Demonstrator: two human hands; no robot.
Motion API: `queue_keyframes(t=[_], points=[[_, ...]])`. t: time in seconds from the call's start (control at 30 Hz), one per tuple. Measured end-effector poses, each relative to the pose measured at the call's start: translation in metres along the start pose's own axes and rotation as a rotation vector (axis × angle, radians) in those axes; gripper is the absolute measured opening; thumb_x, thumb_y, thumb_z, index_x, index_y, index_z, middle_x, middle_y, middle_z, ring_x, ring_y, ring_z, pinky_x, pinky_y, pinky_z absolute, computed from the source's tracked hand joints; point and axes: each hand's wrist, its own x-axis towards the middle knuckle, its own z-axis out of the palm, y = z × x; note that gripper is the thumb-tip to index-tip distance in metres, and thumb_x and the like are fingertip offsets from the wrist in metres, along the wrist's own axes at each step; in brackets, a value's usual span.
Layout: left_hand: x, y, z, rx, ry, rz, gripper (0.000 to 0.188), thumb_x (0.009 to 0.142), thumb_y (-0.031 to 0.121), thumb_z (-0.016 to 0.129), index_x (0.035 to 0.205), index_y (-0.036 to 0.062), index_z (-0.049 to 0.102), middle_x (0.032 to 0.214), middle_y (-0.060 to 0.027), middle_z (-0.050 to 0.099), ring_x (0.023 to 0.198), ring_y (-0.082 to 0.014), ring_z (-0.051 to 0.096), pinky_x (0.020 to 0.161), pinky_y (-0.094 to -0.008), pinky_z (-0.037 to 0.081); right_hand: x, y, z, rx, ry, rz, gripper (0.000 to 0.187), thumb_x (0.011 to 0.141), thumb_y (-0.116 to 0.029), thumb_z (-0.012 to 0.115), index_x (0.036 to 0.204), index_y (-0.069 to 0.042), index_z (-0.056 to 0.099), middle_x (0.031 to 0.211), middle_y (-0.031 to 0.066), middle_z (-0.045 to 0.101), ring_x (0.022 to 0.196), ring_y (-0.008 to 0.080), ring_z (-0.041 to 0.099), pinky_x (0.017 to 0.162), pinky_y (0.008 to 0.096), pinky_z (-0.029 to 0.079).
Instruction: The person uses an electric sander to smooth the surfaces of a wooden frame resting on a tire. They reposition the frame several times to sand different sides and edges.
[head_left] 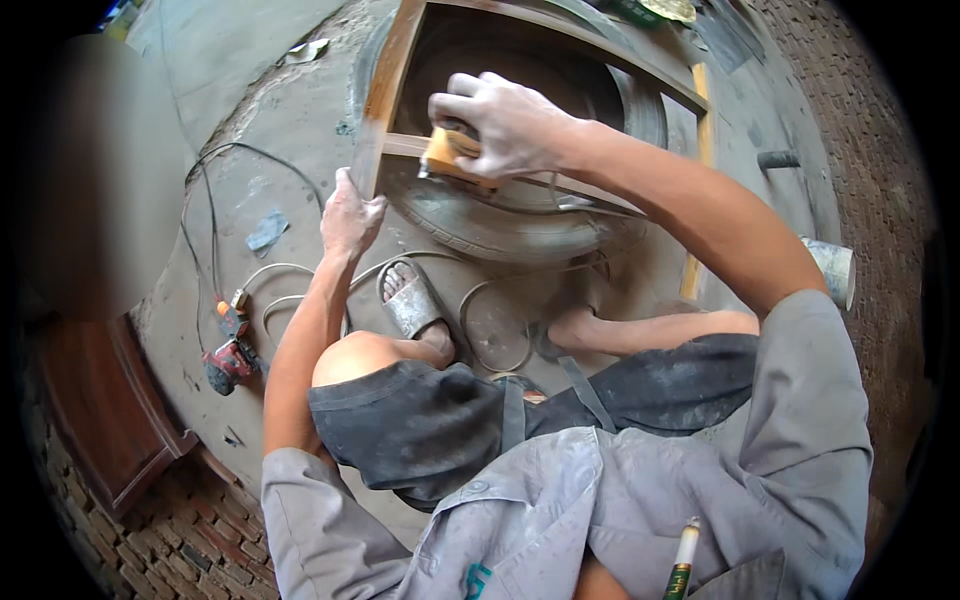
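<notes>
A wooden frame (395, 75) with crosspieces lies across a dusty tire (470, 225) on the ground ahead of me. My right hand (515, 125), whitened with dust, is closed around a yellow power sander (445, 155). The sander is over a crosspiece near the frame's left side; its underside is hidden. At the near end of the left rail, my left hand (352, 215) grips the wood with the thumb up along it. That rail looks smeared by motion. A pale cable runs by the sander and over the tire.
Black and white cables (210, 190) loop over the floor at left, by a red-and-black power tool (230, 360). A brown wooden panel (110, 400) lies lower left. A white can (832, 272) and black tube (778, 160) stand right, before brickwork. A lit cigarette (686, 550) shows below.
</notes>
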Motion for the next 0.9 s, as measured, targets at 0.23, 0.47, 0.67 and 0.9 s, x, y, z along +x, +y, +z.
queue_keyframes(t=[0.23, 0.47, 0.67, 0.9], points=[[0.004, -0.001, 0.001, -0.026, -0.025, 0.019, 0.057, 0.087, 0.027, 0.073, 0.132, 0.0026, 0.049, 0.105, -0.0313, 0.074, 0.104, -0.0505, 0.071, 0.089, -0.0560, 0.055, -0.147, 0.052, -0.031, 0.019, 0.082, 0.113, 0.046, 0.079, -0.026, 0.080, 0.118, -0.010, 0.062, 0.113, 0.0150, 0.061, 0.107, 0.0394, 0.063, 0.095, 0.0473, 0.055], [-0.001, 0.010, -0.003, -0.003, -0.002, 0.021, 0.054, 0.089, 0.027, 0.075, 0.131, 0.0023, 0.052, 0.106, -0.0303, 0.074, 0.104, -0.0497, 0.071, 0.089, -0.0547, 0.055, -0.258, 0.077, -0.052, 0.005, 0.072, 0.389, 0.044, 0.081, -0.025, 0.079, 0.117, -0.008, 0.062, 0.112, 0.0145, 0.061, 0.107, 0.0390, 0.063, 0.095, 0.0471, 0.054], [0.004, -0.002, 0.003, -0.015, -0.022, 0.032, 0.060, 0.088, 0.027, 0.078, 0.133, 0.0007, 0.051, 0.106, -0.0313, 0.074, 0.102, -0.0508, 0.071, 0.086, -0.0537, 0.056, -0.195, 0.044, -0.023, -0.039, 0.169, 0.228, 0.043, 0.081, -0.026, 0.080, 0.118, -0.012, 0.064, 0.110, 0.0137, 0.062, 0.104, 0.0375, 0.064, 0.092, 0.0474, 0.056], [-0.001, -0.012, 0.002, 0.038, 0.004, 0.028, 0.070, 0.086, 0.026, 0.079, 0.142, -0.0017, 0.048, 0.116, -0.0329, 0.070, 0.109, -0.0508, 0.068, 0.093, -0.0556, 0.054, -0.077, 0.005, -0.006, 0.021, 0.134, 0.188, 0.044, 0.079, -0.026, 0.079, 0.117, -0.011, 0.064, 0.112, 0.0164, 0.061, 0.100, 0.0392, 0.065, 0.085, 0.0512, 0.060]])
